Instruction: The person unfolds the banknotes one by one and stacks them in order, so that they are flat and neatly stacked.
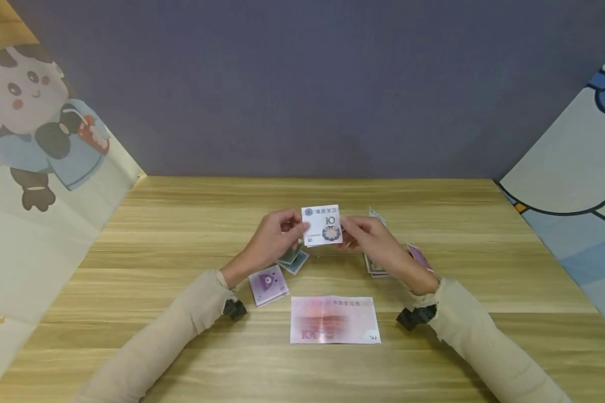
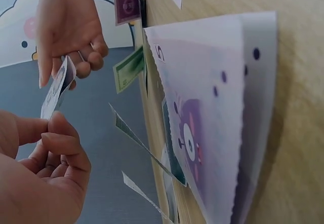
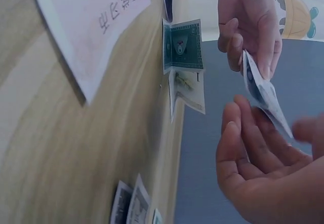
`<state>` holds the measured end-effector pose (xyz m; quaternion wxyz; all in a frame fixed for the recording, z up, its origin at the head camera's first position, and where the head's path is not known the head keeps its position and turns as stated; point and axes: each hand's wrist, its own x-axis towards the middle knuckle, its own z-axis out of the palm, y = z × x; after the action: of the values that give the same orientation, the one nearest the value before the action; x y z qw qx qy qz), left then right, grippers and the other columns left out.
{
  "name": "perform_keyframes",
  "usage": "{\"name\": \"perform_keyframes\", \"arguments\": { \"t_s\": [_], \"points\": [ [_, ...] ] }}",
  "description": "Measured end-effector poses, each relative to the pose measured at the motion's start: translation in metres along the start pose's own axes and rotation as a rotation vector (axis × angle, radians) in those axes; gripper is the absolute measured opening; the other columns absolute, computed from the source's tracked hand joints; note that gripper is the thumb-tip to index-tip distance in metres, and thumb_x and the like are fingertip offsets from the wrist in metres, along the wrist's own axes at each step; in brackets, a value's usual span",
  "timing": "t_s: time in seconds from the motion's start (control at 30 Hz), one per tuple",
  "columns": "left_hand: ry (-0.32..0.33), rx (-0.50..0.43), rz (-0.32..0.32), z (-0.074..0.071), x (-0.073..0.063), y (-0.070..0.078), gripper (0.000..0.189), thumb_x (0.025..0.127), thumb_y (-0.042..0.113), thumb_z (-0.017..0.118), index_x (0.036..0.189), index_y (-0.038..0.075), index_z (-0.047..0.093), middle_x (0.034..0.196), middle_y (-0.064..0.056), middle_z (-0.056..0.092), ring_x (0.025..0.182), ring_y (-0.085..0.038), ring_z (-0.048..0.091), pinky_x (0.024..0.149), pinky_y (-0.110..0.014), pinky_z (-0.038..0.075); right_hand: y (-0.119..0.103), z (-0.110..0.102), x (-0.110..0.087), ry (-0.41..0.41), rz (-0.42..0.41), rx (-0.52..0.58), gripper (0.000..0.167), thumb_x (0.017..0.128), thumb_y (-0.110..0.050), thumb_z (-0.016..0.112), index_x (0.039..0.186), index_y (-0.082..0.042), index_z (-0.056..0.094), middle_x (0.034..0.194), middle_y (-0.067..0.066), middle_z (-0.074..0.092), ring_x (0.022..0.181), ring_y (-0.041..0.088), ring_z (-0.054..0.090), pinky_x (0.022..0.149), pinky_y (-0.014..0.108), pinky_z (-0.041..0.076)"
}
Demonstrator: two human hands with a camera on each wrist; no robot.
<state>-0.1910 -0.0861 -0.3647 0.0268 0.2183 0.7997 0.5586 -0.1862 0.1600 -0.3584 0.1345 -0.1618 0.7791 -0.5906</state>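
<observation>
A folded white note marked 10 (image 1: 322,226), play money by its look, is held up above the table between both hands. Thumb and fingers of my left hand (image 1: 274,240) pinch its left edge. At the opposite edge is my right hand (image 1: 375,240), thumb in front and curled fingers behind; the thumb (image 3: 308,130) looks blurred in the right wrist view. Below the left hand lie folded green notes (image 1: 293,262) and a folded purple 5 note (image 1: 269,284), whose halves stand apart in the left wrist view.
A pink 100 note (image 1: 335,319) lies flat near the front, creased down its middle. More folded notes (image 1: 376,265) sit partly hidden under the right forearm, with a purple one (image 1: 420,256) beside it. A grey-blue panel (image 1: 312,89) rises behind the wooden table (image 1: 206,358).
</observation>
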Motion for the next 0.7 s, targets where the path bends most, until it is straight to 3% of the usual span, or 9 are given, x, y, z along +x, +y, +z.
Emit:
{"name": "perform_keyframes", "arguments": {
  "t_s": [0.17, 0.33, 0.53, 0.7],
  "points": [
    [-0.025, -0.021, -0.005, -0.001, -0.003, 0.002, 0.012, 0.1, 0.011, 0.059, 0.093, 0.002, 0.062, 0.069, -0.013, 0.059, 0.058, -0.026, 0.056, 0.051, -0.025, 0.047, 0.002, 0.001, -0.001, 0.007, 0.031, 0.094, 0.046, 0.11, -0.03, 0.034, 0.131, 0.008, 0.05, 0.103, 0.012, 0.061, 0.093, 0.021, 0.063, 0.085, 0.035, 0.055],
    [-0.089, -0.064, -0.001, 0.004, -0.008, 0.006, 0.013, 0.101, 0.008, 0.057, 0.089, 0.003, 0.059, 0.07, -0.017, 0.059, 0.058, -0.025, 0.057, 0.047, -0.027, 0.047, -0.001, 0.008, -0.004, -0.072, 0.093, 0.21, 0.042, 0.111, -0.022, 0.031, 0.142, 0.005, 0.042, 0.118, 0.015, 0.059, 0.103, 0.017, 0.063, 0.092, 0.033, 0.054],
    [-0.135, 0.004, 0.014, 0.007, -0.017, 0.011, 0.016, 0.101, 0.014, 0.058, 0.087, 0.006, 0.058, 0.072, -0.02, 0.059, 0.061, -0.035, 0.057, 0.048, -0.031, 0.05, -0.005, 0.019, -0.012, -0.135, 0.14, 0.364, 0.045, 0.11, -0.018, 0.031, 0.146, 0.009, 0.035, 0.118, 0.011, 0.058, 0.101, 0.017, 0.061, 0.09, 0.03, 0.053],
    [-0.136, 0.088, 0.049, 0.007, -0.023, 0.015, 0.017, 0.101, 0.014, 0.058, 0.086, 0.007, 0.059, 0.071, -0.013, 0.059, 0.059, -0.019, 0.054, 0.049, -0.023, 0.045, -0.006, 0.023, -0.019, -0.18, 0.124, 0.39, 0.048, 0.11, -0.021, 0.036, 0.147, 0.009, 0.034, 0.121, 0.012, 0.057, 0.101, 0.018, 0.063, 0.091, 0.034, 0.054]
  ]
}}
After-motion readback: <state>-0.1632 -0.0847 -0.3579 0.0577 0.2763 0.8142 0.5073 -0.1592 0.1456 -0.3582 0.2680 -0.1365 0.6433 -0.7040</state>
